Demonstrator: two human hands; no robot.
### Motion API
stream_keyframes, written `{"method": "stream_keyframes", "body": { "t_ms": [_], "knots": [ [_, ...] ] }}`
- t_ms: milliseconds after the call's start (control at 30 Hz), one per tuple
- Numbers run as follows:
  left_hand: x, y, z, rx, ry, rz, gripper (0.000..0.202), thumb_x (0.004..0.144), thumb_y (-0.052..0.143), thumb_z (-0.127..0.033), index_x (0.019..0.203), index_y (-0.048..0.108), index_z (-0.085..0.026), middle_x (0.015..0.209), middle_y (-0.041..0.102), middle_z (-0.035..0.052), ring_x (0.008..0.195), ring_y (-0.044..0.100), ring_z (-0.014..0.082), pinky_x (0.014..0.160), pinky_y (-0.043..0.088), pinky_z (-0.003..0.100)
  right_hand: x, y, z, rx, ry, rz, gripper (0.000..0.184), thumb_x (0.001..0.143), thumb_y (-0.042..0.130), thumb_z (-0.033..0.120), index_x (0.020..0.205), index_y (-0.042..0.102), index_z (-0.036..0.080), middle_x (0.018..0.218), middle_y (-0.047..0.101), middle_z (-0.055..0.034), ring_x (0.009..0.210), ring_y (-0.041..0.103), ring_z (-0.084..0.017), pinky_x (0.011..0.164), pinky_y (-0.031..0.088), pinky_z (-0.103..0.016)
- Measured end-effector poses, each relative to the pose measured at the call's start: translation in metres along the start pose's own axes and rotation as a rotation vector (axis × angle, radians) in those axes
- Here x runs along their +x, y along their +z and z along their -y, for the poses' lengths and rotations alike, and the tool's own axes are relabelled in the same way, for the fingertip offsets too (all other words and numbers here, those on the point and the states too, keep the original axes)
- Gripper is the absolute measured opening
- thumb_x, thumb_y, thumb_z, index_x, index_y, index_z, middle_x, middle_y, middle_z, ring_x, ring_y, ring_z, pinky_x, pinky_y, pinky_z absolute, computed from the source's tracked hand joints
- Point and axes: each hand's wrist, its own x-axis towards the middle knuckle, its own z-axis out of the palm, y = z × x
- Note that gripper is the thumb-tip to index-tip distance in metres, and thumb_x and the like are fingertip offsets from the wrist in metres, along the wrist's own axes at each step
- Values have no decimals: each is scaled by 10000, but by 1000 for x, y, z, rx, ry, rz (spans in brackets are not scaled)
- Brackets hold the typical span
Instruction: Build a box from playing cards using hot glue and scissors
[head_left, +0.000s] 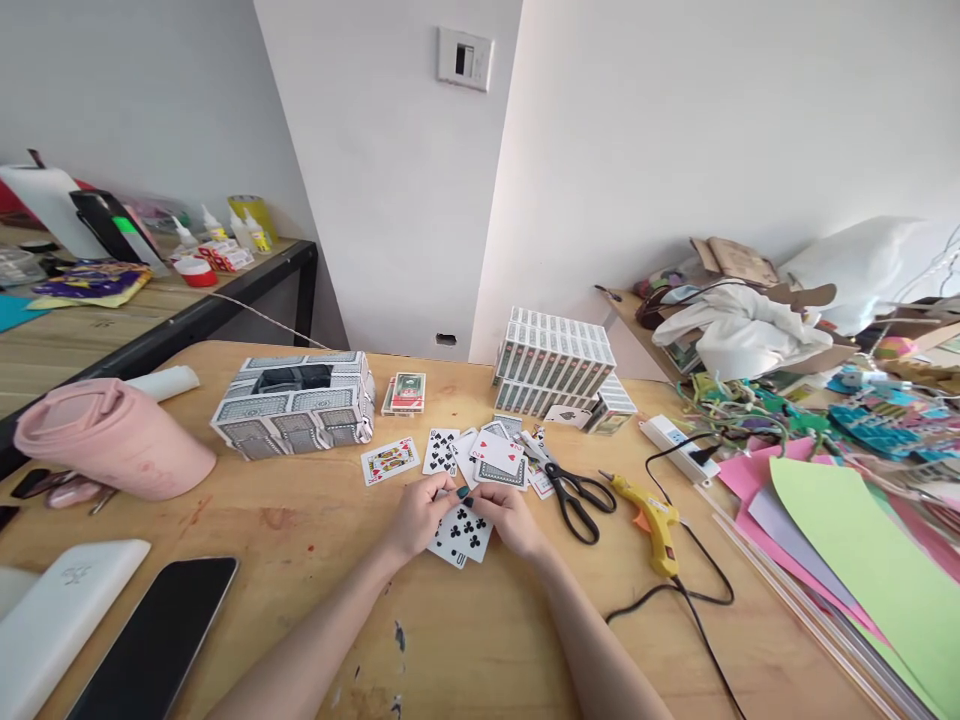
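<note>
My left hand and my right hand meet at the table's middle, fingers pinched on the top edge of some playing cards. These are black club cards, at least two overlapping, the front one a ten. My fingertips hide their upper part. Just beyond lie loose cards: a face card, a ten of spades, a two of hearts and a few face down. Black-handled scissors rest right of my right hand, blades over the cards. A yellow glue gun lies farther right.
A box covered in cards stands at the back left, near a small card pack. Stacked card packs stand back right. A pink roll and a phone lie left; coloured paper and a power strip right.
</note>
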Motion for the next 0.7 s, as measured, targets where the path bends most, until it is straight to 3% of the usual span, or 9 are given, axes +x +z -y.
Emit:
{"method": "stream_keyframes", "body": {
  "t_ms": [200,500,700],
  "knots": [
    [1,3,-1,11,-16,-47,295,738,504,-406,575,425,-172,529,389,-47,528,351,99,508,269,221,1,3,0,89,51,-40,114,630,530,236,606,598,148,527,514,22,485,418,-91,475,319,-211],
    [3,4,-1,-14,14,-75,302,728,502,-408,562,398,-178,522,368,-50,510,331,94,498,266,218,2,2,-1,134,37,-31,214,588,461,178,649,663,141,590,616,1,503,482,-103,485,355,-210],
    [2,5,-2,-71,-18,-96,317,725,511,-423,561,384,-183,510,344,-57,495,312,92,479,252,215,2,-2,-8,292,106,-21,249,573,485,186,710,688,139,596,629,-15,509,536,-128,506,416,-242]
  ]
}}
